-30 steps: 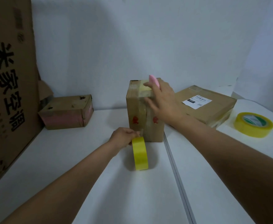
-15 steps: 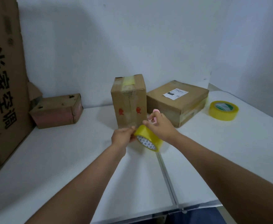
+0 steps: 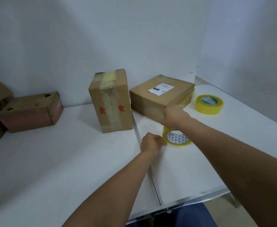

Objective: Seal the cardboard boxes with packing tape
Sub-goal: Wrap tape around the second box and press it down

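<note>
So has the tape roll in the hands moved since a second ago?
Yes. The tape roll went from in front of the tall box rightward, to in front of the flat labelled box.

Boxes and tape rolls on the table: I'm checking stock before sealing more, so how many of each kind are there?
Cardboard boxes: 3 (upright box, flat labelled box, worn pinkish box)
Yellow tape rolls: 2 (roll between both hands, spare roll at the right)
Total: 5
A large cardboard piece at the left edge is not counted.

The right hand (image 3: pixel 173 117) hides the tape roll's (image 3: pixel 178 140) far rim.
</note>
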Demonstrator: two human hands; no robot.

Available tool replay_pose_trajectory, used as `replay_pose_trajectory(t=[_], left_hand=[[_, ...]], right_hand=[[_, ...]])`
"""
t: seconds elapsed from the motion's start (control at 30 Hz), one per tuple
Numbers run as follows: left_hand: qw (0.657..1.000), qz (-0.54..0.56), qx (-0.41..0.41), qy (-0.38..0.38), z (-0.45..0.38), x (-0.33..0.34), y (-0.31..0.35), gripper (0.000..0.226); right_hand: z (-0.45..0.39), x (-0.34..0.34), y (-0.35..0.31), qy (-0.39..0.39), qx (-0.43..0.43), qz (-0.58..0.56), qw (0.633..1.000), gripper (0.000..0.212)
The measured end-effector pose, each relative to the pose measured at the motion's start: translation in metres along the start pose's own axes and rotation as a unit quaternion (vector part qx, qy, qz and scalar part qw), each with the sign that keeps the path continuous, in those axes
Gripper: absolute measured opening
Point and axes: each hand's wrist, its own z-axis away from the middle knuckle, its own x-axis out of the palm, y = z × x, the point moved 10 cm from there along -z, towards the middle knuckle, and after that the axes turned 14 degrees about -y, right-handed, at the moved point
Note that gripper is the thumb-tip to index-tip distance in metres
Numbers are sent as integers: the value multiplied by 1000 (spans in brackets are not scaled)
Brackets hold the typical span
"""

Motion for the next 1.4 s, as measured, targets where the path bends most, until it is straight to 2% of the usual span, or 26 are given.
replay_pose_trajectory(t=[0.07, 0.17, 0.27, 0.33, 0.4, 0.53, 0.63, 0.73, 0.8, 0.87, 0.93, 0.97, 1.13, 1.23, 1.27, 1.33, 1.4], left_hand=[[997, -72, 6, 37, -5, 0, -1, 18], [990, -112, 22, 86, -7, -5, 0, 18], [973, -212, 21, 92, -12, -3, 1, 59], [967, -237, 31, 85, -13, -3, 3, 63], [969, -234, 39, 76, -14, -1, 3, 56], [982, -178, 35, 56, -16, -10, -4, 37], [984, -166, 38, 45, -16, -25, -14, 27], [994, -73, 80, 33, -13, -38, -27, 10], [994, -18, 103, 20, -11, -48, -33, 4], [995, -6, 98, 0, -11, -59, -34, 7], [996, -7, 84, -30, -15, -68, -32, 7], [996, -6, 77, -44, -16, -73, -30, 7], [994, 19, 73, -82, -14, -92, -26, 10], [987, 29, 120, -106, -1, -109, -11, 15], [984, 11, 154, -91, 6, -122, -2, 18], [968, -36, 247, 4, 32, -162, 24, 27], [925, -71, 351, 129, 74, -209, 54, 29]], right_hand=[[-7, 12, 6, -17, 11, -5, 1000, 17], [-14, 18, 19, -13, 27, -26, 999, 28], [-17, 20, 17, -18, 34, 2, 999, 30], [-19, 24, 10, -19, 40, 22, 999, 20], [-19, 26, 4, -16, 45, 39, 998, 10], [-18, 24, 1, -15, 43, 49, 998, 3], [-19, 20, -2, 5, 29, 47, 998, 16], [-13, -3, -18, 112, -47, 42, 992, 28], [-5, -24, -30, 178, -125, -30, 976, 31], [-11, -40, -32, 173, -161, -180, 955, 29], [-27, -51, -23, 159, -134, -281, 937, 27], [-38, -55, -19, 151, -116, -284, 940, 27], [-86, -53, -4, 80, -7, -160, 984, 34], [-82, -63, -7, 116, 3, -158, 981, 41], [-75, -71, -15, 151, -27, -178, 972, 38], [-56, -85, -38, 210, -127, -278, 929, 26], [-37, -91, -62, 210, -193, -386, 877, 32]])
